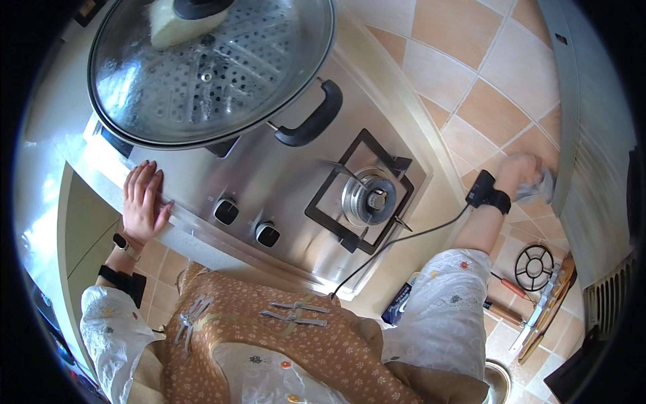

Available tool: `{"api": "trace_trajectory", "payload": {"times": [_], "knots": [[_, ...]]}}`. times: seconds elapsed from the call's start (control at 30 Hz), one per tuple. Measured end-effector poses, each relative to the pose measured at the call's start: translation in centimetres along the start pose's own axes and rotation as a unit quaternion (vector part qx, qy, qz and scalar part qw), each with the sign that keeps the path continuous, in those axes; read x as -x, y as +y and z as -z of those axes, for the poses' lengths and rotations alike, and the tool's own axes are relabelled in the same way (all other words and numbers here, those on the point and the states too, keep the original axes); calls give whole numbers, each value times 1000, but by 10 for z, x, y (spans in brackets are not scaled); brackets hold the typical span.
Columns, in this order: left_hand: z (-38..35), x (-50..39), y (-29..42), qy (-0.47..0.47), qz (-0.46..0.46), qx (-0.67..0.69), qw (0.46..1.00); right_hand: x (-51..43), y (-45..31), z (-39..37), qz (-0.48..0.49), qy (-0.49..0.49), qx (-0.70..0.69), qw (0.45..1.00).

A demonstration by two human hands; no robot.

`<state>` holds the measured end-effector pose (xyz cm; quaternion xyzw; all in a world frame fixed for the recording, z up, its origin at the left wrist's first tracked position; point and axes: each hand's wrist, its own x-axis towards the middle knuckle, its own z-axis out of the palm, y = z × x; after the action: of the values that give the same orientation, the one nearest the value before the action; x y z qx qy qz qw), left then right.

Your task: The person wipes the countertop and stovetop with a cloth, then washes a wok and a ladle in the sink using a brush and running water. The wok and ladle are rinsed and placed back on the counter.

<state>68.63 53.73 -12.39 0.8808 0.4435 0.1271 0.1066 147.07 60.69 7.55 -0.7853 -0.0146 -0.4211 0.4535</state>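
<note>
My left hand (144, 204) rests flat on the front left edge of a stainless-steel gas stove (275, 182), its fingers slightly spread and nothing in it. Stretched out to the right, my right hand (520, 169) grips a pale, crumpled cloth or paper wipe (536, 191) against the tiled wall (456, 86), just below a metal range hood (595, 151). The hand is a little blurred. A large pan with a domed glass lid (207, 96) covers the stove's left burner; a perforated steamer plate shows through the glass.
The right burner (376, 199) stands bare within its black pan support (323, 217). Two control knobs (226, 211) are at the stove's front. The pan's black side handle (318, 118) juts towards the burner. Utensils (547, 303) hang from a wall rack. A blue package (397, 304) lies beside my right sleeve.
</note>
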Motion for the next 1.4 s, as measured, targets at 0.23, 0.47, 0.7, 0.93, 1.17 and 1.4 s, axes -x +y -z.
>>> {"api": "trace_trajectory", "payload": {"times": [0.23, 0.47, 0.7, 0.93, 1.17, 1.4], "knots": [[1, -1, 2, -3, -3, -1, 1000, 161, -72, 47, 531, -311, -234, 753], [-4, 0, -1, -8, -1, -19, 1000, 321, -58, 77, 567, -735, -75, 364], [-4, 0, 0, -9, 1, -25, 1000, 206, 41, 61, 440, -847, 72, 289], [0, -1, 5, 0, -1, -24, 1000, 52, 253, 148, 96, -825, 221, 511], [-2, 6, 4, 24, 2, -17, 1000, 78, 359, 426, 263, -742, 210, 579], [12, 13, 5, 110, -29, 151, 982, 195, 271, 578, 311, -726, 78, 609]]}}
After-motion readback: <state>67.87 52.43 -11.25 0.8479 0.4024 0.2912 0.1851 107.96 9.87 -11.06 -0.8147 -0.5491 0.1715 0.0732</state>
